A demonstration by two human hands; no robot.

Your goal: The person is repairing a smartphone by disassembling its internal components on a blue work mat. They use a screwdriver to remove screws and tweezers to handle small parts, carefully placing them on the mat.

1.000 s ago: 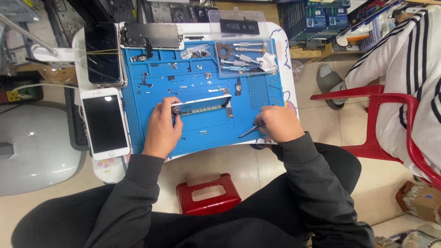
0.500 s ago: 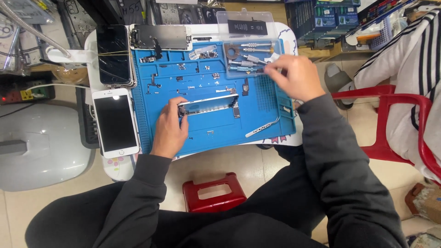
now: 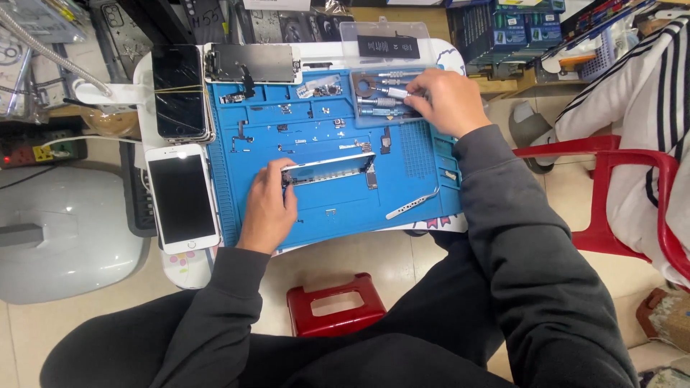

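With many small parts already laid out on the blue mat (image 3: 338, 205), the stripped phone frame (image 3: 329, 171) is pinched at mid-mat by the left hand (image 3: 269, 208), while screwdrivers (image 3: 384, 100) are grasped at by the right hand (image 3: 447, 100), whose grip cannot be told.

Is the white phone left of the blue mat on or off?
Screen looks off: the white phone lies face up, its display uniformly dark.
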